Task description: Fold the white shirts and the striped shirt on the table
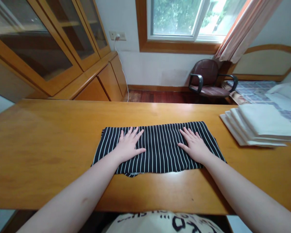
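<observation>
A black cloth with thin white stripes lies folded into a wide rectangle on the wooden table. Its kind, garment or plain fabric, I cannot tell. My left hand rests flat on its left part, fingers spread. On the right part lies my right hand, also flat with the fingers apart. Neither hand grips the fabric. A small piece of the lower layer sticks out at the near edge, left of the middle.
A stack of folded white cloths or bags sits at the table's right. Beyond the table are a wooden cabinet with glass doors, a window, a maroon armchair and a bed with a checked cover.
</observation>
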`<state>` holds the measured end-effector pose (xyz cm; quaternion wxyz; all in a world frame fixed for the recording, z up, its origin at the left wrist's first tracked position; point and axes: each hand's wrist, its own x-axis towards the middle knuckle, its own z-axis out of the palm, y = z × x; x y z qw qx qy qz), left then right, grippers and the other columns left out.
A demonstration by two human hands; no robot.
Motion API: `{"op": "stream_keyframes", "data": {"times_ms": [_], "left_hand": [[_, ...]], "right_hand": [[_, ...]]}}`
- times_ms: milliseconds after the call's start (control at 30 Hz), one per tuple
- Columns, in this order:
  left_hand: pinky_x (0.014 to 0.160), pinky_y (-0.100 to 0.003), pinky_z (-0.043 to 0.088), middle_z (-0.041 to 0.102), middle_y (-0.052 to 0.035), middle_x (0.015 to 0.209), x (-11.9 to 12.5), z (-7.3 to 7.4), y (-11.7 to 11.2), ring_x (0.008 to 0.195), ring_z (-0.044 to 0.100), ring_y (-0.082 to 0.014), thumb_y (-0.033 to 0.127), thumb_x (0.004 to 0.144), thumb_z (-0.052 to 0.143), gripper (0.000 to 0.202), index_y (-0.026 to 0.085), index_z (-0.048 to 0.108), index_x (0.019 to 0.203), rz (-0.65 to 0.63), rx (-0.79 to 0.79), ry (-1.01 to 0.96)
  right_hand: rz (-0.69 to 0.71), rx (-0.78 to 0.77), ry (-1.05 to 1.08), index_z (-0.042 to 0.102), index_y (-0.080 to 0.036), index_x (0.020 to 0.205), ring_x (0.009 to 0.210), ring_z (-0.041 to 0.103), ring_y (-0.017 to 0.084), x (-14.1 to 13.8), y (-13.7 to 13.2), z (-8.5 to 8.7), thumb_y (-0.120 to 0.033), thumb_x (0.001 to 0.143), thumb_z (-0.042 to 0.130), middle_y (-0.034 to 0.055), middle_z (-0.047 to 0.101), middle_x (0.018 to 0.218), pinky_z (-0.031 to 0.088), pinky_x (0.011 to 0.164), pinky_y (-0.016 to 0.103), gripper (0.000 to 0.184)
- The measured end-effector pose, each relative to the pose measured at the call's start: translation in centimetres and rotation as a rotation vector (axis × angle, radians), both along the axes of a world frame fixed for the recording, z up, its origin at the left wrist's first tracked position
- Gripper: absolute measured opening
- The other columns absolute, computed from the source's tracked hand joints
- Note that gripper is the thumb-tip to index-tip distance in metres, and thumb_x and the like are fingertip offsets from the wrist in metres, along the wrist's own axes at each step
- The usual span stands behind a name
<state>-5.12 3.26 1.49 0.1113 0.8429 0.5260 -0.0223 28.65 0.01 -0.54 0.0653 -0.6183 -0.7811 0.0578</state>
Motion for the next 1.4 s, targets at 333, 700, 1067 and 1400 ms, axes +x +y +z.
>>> {"op": "stream_keyframes", "data": {"times_ms": [333, 700, 1067, 1400], "left_hand": [[0.110, -0.063, 0.006, 0.019, -0.0078, 0.157, 1.0, -0.4, 2.9, 0.143, 0.013, -0.0325, 0.063, 0.089, 0.031, 0.069, 0.029, 0.022, 0.149, -0.001, 0.085, -0.010], [0.110, -0.062, 0.004, 0.020, -0.0079, 0.157, 2.2, -0.5, 5.0, 0.143, 0.013, -0.0324, 0.069, 0.084, 0.034, 0.077, 0.028, 0.024, 0.148, -0.045, 0.118, 0.004], [0.109, -0.065, 0.012, 0.012, -0.0062, 0.158, 0.6, 0.1, 5.1, 0.142, 0.007, -0.0399, 0.068, 0.086, 0.020, 0.075, 0.028, 0.023, 0.150, 0.349, -0.049, 0.054], [0.115, -0.047, 0.016, 0.032, -0.0085, 0.152, 16.2, 1.2, 4.9, 0.142, 0.021, -0.0273, 0.035, 0.090, 0.036, 0.057, 0.014, 0.037, 0.143, -0.067, 0.096, -0.093]], "right_hand": [[-0.520, -0.030, -0.094, 0.028, -0.007, 0.147, 0.140, 0.020, 0.037, 4.2, 5.1, 0.7, -0.066, 0.088, 0.025, 0.0213, 0.025, 0.152, 0.019, 0.109, 0.059, 0.083], [0.076, 0.005, 0.044, 0.029, -0.017, 0.148, 0.141, 0.024, 0.028, -9.8, 7.1, 1.7, -0.061, 0.091, 0.029, 0.0104, 0.027, 0.153, 0.018, 0.113, 0.050, 0.072], [-0.356, -0.016, -0.116, 0.028, -0.014, 0.148, 0.142, 0.022, 0.024, 2.3, 7.4, -0.4, -0.061, 0.092, 0.024, 0.0099, 0.027, 0.154, 0.017, 0.114, 0.043, 0.073], [-0.351, 0.019, -0.124, 0.029, -0.015, 0.148, 0.141, 0.022, 0.024, 2.1, 7.3, -0.8, -0.062, 0.092, 0.022, 0.0097, 0.029, 0.153, 0.016, 0.114, 0.042, 0.074]]}}
